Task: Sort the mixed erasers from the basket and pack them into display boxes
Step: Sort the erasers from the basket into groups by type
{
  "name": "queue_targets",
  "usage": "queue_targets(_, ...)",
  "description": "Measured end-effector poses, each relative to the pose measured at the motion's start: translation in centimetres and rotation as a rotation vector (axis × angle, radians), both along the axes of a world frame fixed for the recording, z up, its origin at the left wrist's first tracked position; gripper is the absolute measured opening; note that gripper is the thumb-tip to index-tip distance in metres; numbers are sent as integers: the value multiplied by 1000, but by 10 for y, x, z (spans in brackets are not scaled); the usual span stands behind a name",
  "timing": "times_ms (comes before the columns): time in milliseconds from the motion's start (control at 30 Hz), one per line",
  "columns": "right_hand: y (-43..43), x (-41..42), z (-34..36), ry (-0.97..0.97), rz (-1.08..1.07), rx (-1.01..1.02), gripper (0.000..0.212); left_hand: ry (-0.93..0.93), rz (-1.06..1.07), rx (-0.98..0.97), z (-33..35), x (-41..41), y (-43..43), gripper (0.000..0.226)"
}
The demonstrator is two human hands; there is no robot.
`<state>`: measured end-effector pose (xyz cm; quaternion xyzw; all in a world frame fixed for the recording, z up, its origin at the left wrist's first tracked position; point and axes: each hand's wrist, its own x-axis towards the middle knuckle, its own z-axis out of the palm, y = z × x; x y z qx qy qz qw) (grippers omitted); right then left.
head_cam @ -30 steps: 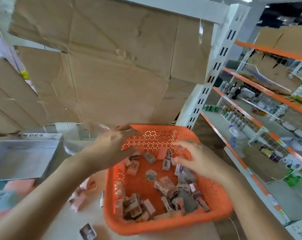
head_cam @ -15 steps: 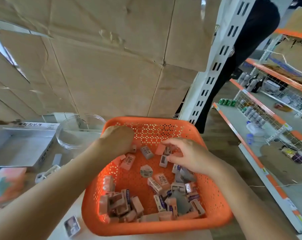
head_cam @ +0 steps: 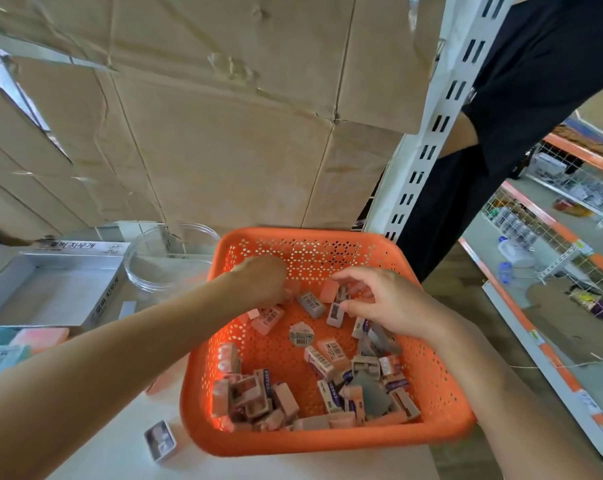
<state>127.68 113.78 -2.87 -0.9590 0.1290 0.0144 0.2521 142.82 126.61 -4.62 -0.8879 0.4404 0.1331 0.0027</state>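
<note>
**Head view.** Centre: an orange perforated plastic basket [head_cam: 327, 441] holds the small block erasers [head_cam: 331, 351], paper-sleeved and barcoded, some reading "ERASER". The left hand [head_cam: 258, 280] and right hand [head_cam: 390, 306] reach into its far end, fingers curled over erasers; whether either grips one cannot be told. Left edge: a silver cardboard display box [head_cam: 50, 292] lettered "지우개".

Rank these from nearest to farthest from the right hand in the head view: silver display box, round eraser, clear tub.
1. Round eraser, in the orange basket, left of the right hand.
2. Clear tub, beyond the basket's left rim.
3. Silver display box, far left.
</note>
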Motion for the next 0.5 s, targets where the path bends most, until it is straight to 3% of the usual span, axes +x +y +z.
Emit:
queue_targets(267,-1,0,-2,0,4,13,42,-3,28,10,-1,-3,-1,50)
queue_targets(500,-1,-1,-2,1,25,-14,41,69,-22,3,-5,6,1,37)
